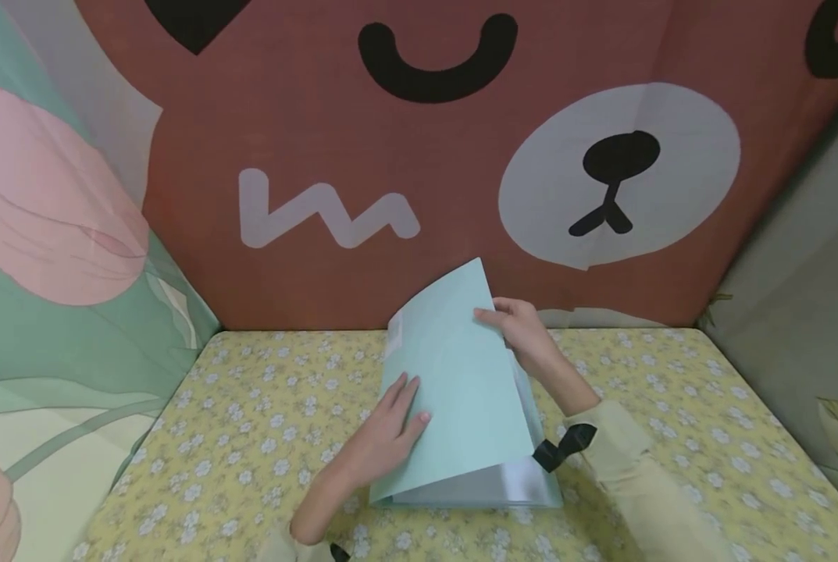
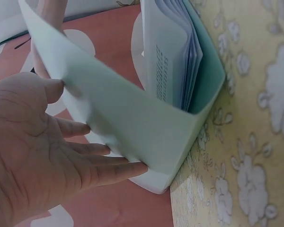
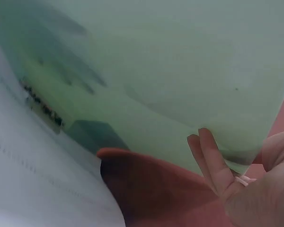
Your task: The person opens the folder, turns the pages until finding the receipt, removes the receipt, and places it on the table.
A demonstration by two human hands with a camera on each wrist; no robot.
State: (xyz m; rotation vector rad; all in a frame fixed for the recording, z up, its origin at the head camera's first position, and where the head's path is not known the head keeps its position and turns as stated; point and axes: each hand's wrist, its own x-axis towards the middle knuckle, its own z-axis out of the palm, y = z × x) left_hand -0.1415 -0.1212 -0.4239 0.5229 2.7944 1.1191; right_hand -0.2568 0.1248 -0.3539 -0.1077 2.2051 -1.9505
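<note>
A pale mint-green folder (image 1: 461,382) stands partly opened in the middle of the table, its front cover raised at a slant. Inside it, clear sleeves with printed sheets (image 2: 168,61) show in the left wrist view. My right hand (image 1: 527,336) pinches the cover's right edge near the top corner, thumb on the outer face. In the right wrist view, fingers (image 3: 213,156) lie against the cover's inner side. My left hand (image 1: 383,433) touches the outer face near the spine with spread, nearly straight fingers.
A yellow flowered cloth (image 1: 264,421) covers the table. Right behind its back edge hangs a brown cloth with a bear face (image 1: 320,281). Printed curtains (image 1: 130,328) close off the left side, and a grey one (image 1: 798,257) the right.
</note>
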